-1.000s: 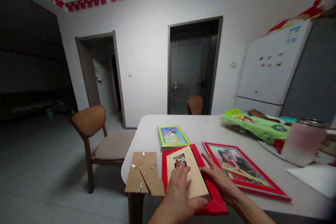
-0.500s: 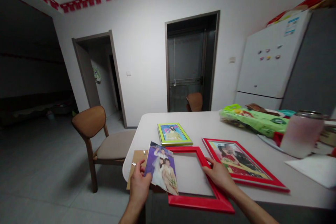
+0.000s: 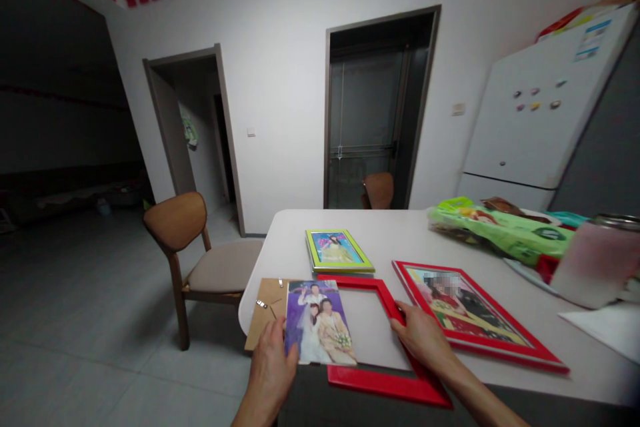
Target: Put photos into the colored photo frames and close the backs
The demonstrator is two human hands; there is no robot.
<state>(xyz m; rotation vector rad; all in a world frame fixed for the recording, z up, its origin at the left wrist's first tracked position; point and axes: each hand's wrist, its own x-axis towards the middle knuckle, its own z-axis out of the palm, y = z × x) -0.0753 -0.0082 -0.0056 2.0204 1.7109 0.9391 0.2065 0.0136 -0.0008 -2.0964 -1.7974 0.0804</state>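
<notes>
My left hand (image 3: pixel 273 363) is closed at the lower left edge of a wedding photo (image 3: pixel 320 327), its thumb over the print's edge. The print lies nearly flat, overlapping a brown backing board (image 3: pixel 265 290) with metal clips and the left side of an open red picture frame (image 3: pixel 385 381). My right hand (image 3: pixel 425 337) grips that frame's right side; its lower edge juts past the table edge. Through the frame's opening the white tabletop shows. Right of this hand lies another red framed photo (image 3: pixel 473 310), and behind the print sits a yellow-green framed photo (image 3: pixel 340 250).
On the right of the white table (image 3: pixel 390 230) are a green packet (image 3: pixel 505 230), a pink jar (image 3: pixel 595 260) with a metal lid and a white sheet (image 3: pixel 607 330). A wooden chair (image 3: pixel 175 227) stands to the left, with a fridge (image 3: pixel 540 113) behind on the right.
The photo has gone from tilted up in my left hand to lying flatter and straighter over the backing board and frame. My right hand keeps its grip. The view has turned slightly.
</notes>
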